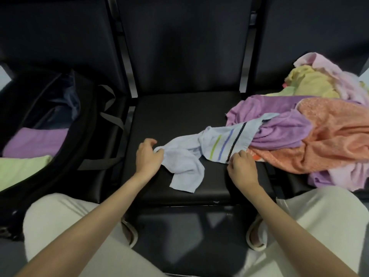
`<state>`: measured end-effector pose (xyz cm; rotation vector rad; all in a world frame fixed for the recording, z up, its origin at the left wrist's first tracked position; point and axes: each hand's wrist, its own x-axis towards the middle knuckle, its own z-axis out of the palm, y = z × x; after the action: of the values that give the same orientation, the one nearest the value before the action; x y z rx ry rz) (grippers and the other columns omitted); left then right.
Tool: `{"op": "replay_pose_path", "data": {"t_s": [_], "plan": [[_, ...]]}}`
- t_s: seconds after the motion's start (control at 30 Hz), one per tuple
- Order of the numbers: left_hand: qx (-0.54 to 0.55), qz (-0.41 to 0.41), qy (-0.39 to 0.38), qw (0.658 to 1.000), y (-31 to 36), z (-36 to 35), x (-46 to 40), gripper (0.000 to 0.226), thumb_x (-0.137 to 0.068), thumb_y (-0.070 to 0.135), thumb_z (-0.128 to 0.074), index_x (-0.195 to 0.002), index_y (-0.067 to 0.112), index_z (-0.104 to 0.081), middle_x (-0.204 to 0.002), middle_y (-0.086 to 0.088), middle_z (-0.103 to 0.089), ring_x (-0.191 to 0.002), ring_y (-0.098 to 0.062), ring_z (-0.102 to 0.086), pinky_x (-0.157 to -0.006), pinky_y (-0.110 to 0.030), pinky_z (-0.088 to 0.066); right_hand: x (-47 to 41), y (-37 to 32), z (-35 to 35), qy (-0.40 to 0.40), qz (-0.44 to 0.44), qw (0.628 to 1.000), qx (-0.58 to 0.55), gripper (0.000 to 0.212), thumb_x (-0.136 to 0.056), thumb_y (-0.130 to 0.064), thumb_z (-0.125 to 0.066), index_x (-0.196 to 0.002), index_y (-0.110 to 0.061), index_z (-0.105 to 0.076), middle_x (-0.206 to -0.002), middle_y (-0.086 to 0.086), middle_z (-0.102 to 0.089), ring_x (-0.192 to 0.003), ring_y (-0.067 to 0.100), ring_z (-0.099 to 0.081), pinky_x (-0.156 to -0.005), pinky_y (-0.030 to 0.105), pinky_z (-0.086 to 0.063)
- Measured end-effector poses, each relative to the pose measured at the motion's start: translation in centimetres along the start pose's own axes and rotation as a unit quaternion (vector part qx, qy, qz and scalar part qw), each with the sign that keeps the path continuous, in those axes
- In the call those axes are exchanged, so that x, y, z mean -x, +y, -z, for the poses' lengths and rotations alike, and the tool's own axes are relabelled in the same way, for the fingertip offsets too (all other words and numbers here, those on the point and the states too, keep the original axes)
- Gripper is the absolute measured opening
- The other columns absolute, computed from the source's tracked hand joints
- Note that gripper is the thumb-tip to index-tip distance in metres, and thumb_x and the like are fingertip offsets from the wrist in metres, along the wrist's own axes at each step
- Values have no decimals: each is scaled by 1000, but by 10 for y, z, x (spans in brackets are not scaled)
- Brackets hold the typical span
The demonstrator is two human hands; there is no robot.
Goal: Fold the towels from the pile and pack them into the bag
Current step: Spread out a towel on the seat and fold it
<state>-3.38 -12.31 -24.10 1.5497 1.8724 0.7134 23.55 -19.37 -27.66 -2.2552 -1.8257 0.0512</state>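
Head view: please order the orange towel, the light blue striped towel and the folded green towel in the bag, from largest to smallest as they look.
1. Orange towel, the largest.
2. Light blue striped towel.
3. Folded green towel, partly hidden by the bag and the frame edge, so its rank is unsure.

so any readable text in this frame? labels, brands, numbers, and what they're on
None readable.
Pale blue towel: coloured stripes only, no lettering.
Black bag: no logo or tag showing.
Pile of towels: a small red-and-white patch at the lower edge of the orange towel; too small to tell if it carries print.
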Motion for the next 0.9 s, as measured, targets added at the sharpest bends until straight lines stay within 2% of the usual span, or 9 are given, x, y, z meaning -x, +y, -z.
{"op": "replay_pose_path", "data": {"t_s": [0.1, 0.2, 0.3, 0.37, 0.47, 0.6, 0.7, 0.8, 0.9], "plan": [[-65, -137, -54, 987, 11, -3, -10, 27, -90, 17, -57, -115, 13, -65, -117, -4, -63, -110, -20, -58, -89, -32, -48, -3, -3, 1, 2, 26, 999, 30, 26, -50, 7, -78, -61, 0, -56, -62, 18, -52, -58, 35, -53, -53, 37, -46], [-114, -144, -116, 976, 15, -10, -23, 25, -92, 22, -60, -114, 14, -67, -114, -1, -67, -107, -18, -61, -89, -33, -49, 3, -9, 8, 33, 78, 995, 49, 32, -43, 11, -78, -58, -1, -53, -56, 16, -50, -51, 34, -52, -48, 36, -45], [-123, -135, -140, 973, 18, -13, -32, 21, -89, 23, -65, -108, 15, -69, -105, 0, -68, -99, -17, -62, -84, -31, -49, 7, -18, 19, 46, 73, 989, -121, 21, -71, 14, -65, -71, -1, -51, -68, 18, -51, -62, 35, -52, -57, 40, -44], [-125, -152, -143, 970, 19, -15, -34, 14, -88, 20, -67, -100, 16, -70, -98, 0, -69, -92, -15, -62, -77, -28, -48, 9, -28, 28, 21, 44, 969, -244, 13, -89, 3, -52, -81, -5, -46, -74, 15, -52, -66, 28, -51, -60, 34, -38], [-121, -171, -153, 966, 19, -18, -34, 5, -88, 17, -66, -89, 17, -71, -90, 3, -68, -84, -11, -61, -71, -25, -45, 17, -54, 48, -3, 23, 931, -365, 8, -96, -5, -45, -89, -7, -43, -73, 7, -53, -61, 18, -49, -59, 30, -37], [46, -113, -18, 992, 19, -9, -42, 5, -88, 14, -65, -91, 12, -67, -85, -4, -68, -79, -15, -63, -73, -32, -51, 31, -90, 67, 25, 17, 904, -427, 10, -98, -9, -44, -95, -16, -39, -68, 3, -51, -58, 10, -45, -55, 22, -35], [153, -60, 49, 985, 15, 6, -50, 6, -90, 16, -61, -91, 10, -60, -81, -6, -65, -76, -17, -62, -72, -35, -52, 38, -109, 57, -9, 73, 912, -404, 10, -96, -5, -45, -93, -14, -45, -77, 6, -50, -68, 13, -46, -63, 25, -38], [166, -36, 37, 985, 7, 9, -53, 5, -89, 17, -61, -90, 13, -58, -83, -6, -65, -79, -19, -63, -75, -37, -54, 43, -121, 26, -84, 109, 940, -313, 14, -89, 3, -47, -93, -6, -56, -93, 9, -49, -81, 26, -51, -73, 32, -41], [170, -20, 27, 985, 1, 8, -51, 5, -89, 16, -62, -90, 13, -58, -84, -5, -66, -79, -18, -64, -75, -37, -54, 48, -131, 6, -153, 96, 957, -228, 17, -90, -2, -45, -99, -1, -59, -103, 14, -50, -89, 32, -54, -77, 36, -42]]}}
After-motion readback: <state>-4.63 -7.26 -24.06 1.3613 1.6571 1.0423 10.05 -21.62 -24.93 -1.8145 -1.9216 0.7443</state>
